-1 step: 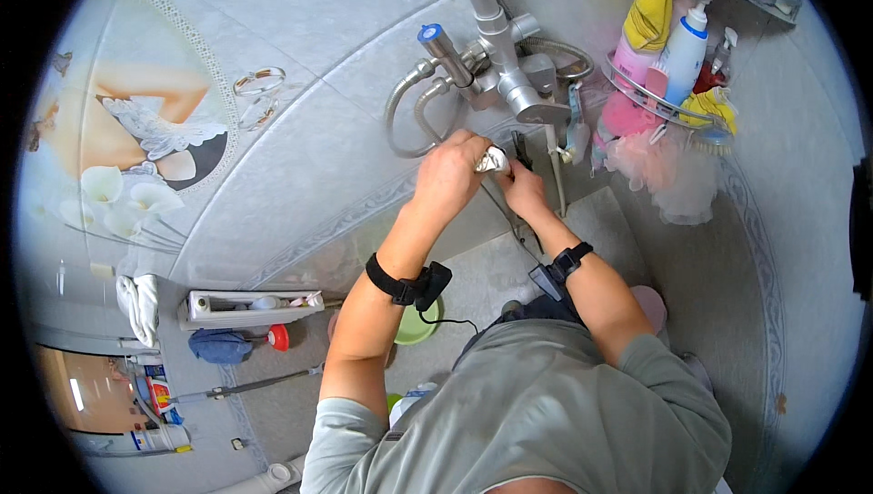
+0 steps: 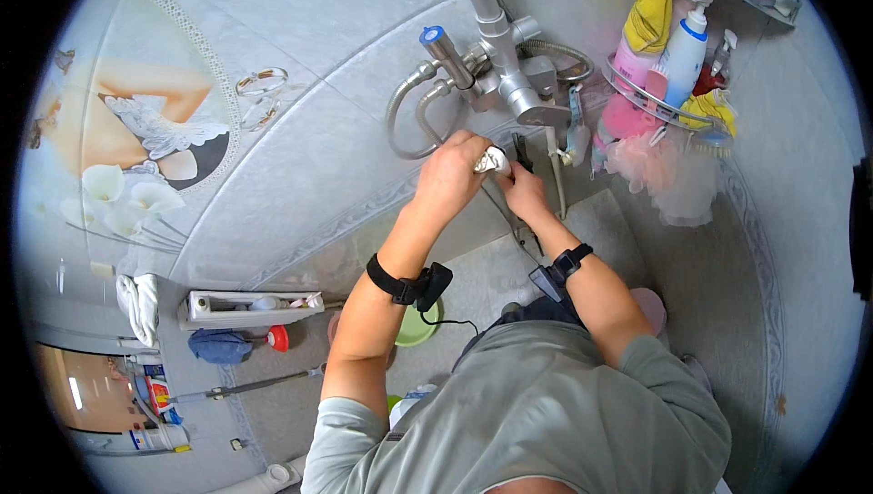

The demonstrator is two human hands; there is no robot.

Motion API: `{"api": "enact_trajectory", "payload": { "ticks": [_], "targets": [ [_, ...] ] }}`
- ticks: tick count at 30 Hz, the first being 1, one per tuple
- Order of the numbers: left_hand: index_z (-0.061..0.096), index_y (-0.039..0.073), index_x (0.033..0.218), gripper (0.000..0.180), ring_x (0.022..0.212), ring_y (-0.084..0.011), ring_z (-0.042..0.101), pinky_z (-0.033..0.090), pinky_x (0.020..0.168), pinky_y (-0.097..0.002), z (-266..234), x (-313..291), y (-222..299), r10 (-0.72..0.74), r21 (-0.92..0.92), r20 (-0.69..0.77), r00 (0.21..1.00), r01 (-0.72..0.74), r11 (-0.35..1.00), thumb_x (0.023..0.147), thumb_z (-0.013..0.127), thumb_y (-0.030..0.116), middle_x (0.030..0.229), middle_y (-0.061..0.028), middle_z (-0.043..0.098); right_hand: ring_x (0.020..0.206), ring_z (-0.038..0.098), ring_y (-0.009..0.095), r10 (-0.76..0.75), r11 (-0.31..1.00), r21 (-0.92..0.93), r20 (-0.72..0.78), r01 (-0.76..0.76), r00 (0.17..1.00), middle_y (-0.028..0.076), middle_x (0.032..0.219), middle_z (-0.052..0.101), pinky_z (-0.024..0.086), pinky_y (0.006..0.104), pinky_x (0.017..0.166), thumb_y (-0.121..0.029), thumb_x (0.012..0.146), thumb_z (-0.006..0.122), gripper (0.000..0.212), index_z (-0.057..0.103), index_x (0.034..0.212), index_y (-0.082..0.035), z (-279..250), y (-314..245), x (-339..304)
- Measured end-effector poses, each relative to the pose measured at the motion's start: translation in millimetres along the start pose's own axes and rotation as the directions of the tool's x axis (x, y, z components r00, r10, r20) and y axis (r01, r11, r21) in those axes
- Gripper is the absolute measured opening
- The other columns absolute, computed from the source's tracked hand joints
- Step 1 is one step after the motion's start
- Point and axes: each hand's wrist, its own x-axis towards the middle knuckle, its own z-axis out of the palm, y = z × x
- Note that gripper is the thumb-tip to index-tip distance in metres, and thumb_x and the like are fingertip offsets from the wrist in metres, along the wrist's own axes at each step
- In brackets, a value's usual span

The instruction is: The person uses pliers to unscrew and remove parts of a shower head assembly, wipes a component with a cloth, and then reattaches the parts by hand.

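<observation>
Moved since the earlier frame: scarcely anything. Your left hand (image 2: 447,176): closed on crumpled white cloth (image 2: 492,161). Your right hand (image 2: 525,195): alongside, grip unclear. Cloth location: between your hands, below shower mixer (image 2: 518,96).

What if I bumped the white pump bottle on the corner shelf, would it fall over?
The pump bottle might tip, since it looks tall and narrow. The shelf's curved rail runs in front, so that would probably catch it. Its smooth sides could feel slippery.
</observation>
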Motion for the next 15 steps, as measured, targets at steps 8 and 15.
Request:
{"api": "enact_trajectory", "payload": {
  "ticks": [8, 15],
  "targets": [
    [0.063, 0.002, 0.099, 0.018, 0.076, -0.0108, 0.06, 0.047, 0.068, -0.025, -10, -17, -27, -0.476, -0.692, 0.056, 0.877, 0.378, 0.615, 0.082, 0.068, 0.008, 0.088, -0.0028, 0.065, 0.095, 0.06, 0.04, -0.003, 0.998, -0.066, 0.001, 0.004, 1.0, 0.02, 0.097, 0.065, 0.047, 0.0459, 0.078, -0.028, 0.086, 0.059, 0.032, 0.057, 0.111, -0.007, -6, -5, -3],
    [0.056, 0.003, 0.103, 0.027, 0.07, -0.0119, 0.059, 0.05, 0.054, -0.0268, 20, -51, -34, -0.598, -0.948, 0.154, 0.786, 0.289, 0.136, 0.092, 0.058, 0.028, 0.086, -0.0039, 0.062, 0.098, 0.059, 0.041, 0.035, 0.998, -0.052, 0.043, -0.033, 0.998, 0.022, 0.101, 0.064, 0.046, 0.047, 0.082, -0.027, 0.087, 0.058, 0.034, 0.057, 0.115, -0.008, -5, -9, -3]
  ]
}}
